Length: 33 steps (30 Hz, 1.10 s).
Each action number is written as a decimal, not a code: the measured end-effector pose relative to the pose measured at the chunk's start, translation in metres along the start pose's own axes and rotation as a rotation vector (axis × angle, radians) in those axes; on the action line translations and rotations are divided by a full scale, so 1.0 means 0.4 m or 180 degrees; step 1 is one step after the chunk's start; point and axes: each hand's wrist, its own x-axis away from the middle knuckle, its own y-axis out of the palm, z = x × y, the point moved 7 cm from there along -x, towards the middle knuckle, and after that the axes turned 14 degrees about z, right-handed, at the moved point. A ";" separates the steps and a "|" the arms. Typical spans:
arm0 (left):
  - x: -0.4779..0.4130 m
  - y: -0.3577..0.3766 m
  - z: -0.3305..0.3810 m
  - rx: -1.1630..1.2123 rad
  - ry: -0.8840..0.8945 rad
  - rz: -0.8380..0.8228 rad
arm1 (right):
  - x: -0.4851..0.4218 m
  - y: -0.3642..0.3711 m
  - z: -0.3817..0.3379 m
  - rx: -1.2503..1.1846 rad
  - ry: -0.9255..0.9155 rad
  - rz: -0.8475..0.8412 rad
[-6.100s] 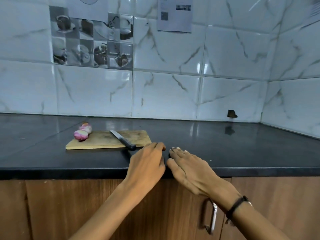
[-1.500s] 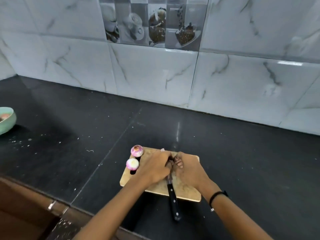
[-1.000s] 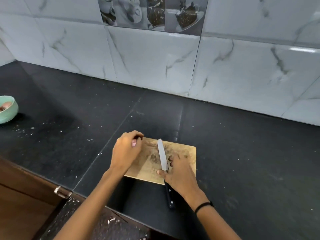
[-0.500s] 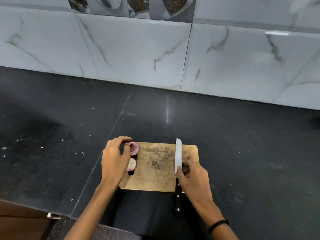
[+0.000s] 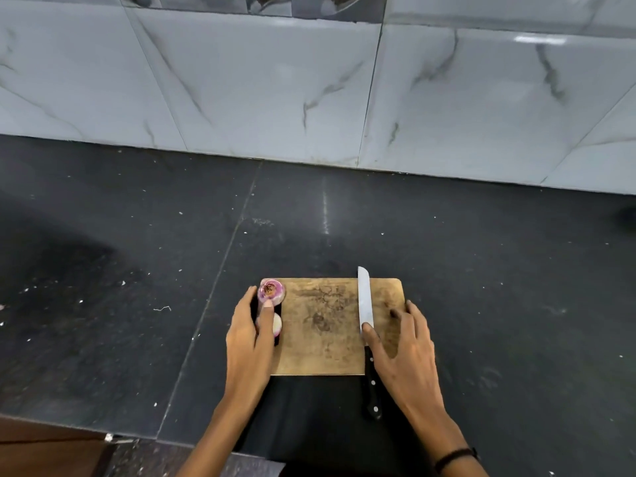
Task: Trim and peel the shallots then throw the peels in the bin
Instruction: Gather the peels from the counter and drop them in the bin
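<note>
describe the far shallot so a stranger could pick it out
A wooden cutting board lies on the black countertop. Two shallots sit along its left edge by the left hand. The farther shallot, at the back corner, shows a dark brown centre; the nearer shallot is pale.

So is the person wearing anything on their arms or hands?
Almost nothing. The left arm and right arm are bare, with no sleeves showing. The left hand and right hand have no gloves and no rings I can see. The only thing worn is a thin black wristband on the right wrist.
</note>
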 end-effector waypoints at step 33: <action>-0.112 0.329 0.126 -0.0169 0.0604 -0.0721 | -0.187 -0.076 0.038 -0.0048 0.0228 0.0474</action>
